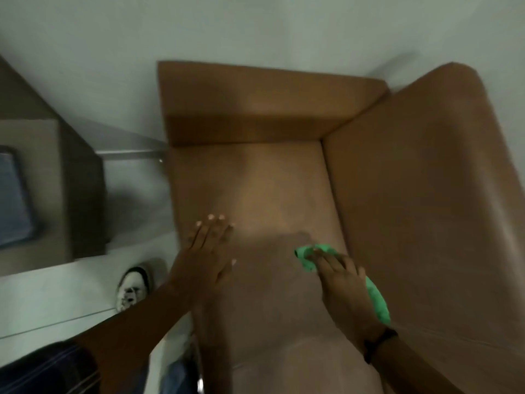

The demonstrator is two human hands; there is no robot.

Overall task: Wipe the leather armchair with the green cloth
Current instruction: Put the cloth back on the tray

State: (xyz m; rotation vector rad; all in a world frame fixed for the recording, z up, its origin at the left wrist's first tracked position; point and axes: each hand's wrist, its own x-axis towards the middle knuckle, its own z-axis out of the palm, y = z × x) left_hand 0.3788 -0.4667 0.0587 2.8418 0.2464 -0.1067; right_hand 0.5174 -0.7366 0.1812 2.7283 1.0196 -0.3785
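The left hand lies flat with straight fingers on the left side of the armchair seat. The right hand, fingers extended, presses the cloth onto the seat beside the right armrest.

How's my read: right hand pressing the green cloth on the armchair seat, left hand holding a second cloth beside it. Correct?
Not quite. The head view shows the left hand holding nothing, flat and bare on the seat. The rest stands: the right hand presses the green cloth on the armchair seat.
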